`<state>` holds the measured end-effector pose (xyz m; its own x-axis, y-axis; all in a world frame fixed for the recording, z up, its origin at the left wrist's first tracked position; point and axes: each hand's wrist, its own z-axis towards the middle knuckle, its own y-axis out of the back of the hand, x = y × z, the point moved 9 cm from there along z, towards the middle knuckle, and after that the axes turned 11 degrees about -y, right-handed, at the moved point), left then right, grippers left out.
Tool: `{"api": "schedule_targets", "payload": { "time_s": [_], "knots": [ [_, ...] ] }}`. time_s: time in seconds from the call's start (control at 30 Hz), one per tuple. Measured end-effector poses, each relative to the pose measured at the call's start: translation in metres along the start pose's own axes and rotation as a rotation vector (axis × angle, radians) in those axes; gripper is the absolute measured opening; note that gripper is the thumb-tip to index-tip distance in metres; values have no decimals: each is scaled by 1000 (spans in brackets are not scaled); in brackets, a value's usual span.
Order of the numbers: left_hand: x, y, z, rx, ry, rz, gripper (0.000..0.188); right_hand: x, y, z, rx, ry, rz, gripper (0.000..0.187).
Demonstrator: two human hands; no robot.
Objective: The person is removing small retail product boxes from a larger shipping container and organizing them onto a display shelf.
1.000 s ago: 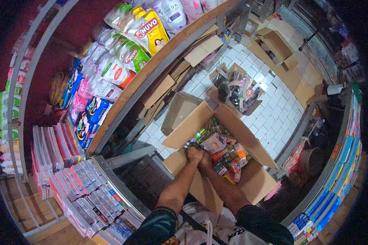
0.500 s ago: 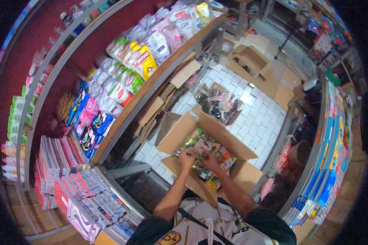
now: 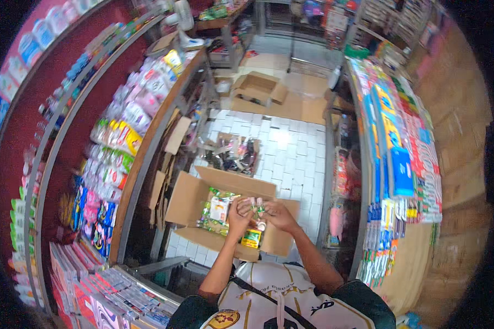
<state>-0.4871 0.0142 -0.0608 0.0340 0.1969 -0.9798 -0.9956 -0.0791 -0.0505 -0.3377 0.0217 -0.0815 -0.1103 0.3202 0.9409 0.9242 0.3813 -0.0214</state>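
Head view: tiled floor (image 3: 296, 151), open carton (image 3: 187, 196), small things held above it

The white floor runs away from the person between two stocked sides. On the left, a long shelf (image 3: 147, 140) with a wooden front edge carries pouches in white, yellow, green and blue. On the right are rows of coloured boxes (image 3: 422, 170), with a large blue package (image 3: 402, 172) among them.

The carton stands on the tiles directly in front of the person, its flaps spread outward and its inside filled with packets. Farther off lies a smaller cardboard box (image 3: 256, 83), also open; between the two sits a plastic-wrapped bundle (image 3: 237, 153).

The left hand (image 3: 239, 219) and the right hand (image 3: 280, 215) meet over the carton's opening, each grip closed by the fingertips on the same small pink-and-green items (image 3: 257, 206). Blur hides their exact kind and number. Below the hands, inside the carton, are a white packet (image 3: 220, 208) with orange print and, smaller, a yellow-and-green packet (image 3: 252, 238) nearer the person.
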Motion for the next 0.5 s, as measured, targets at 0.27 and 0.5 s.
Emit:
{"api": "schedule_targets", "payload": {
  "time_s": [0.27, 0.5],
  "knots": [
    [-40, -182, -20, 317, 175, -254, 46, 54, 141, -137, -170, 63, 99, 29],
    [-81, -329, -52, 591, 161, -267, 44, 62, 243, -261, -508, 142, -9, 30]
  ]
}}
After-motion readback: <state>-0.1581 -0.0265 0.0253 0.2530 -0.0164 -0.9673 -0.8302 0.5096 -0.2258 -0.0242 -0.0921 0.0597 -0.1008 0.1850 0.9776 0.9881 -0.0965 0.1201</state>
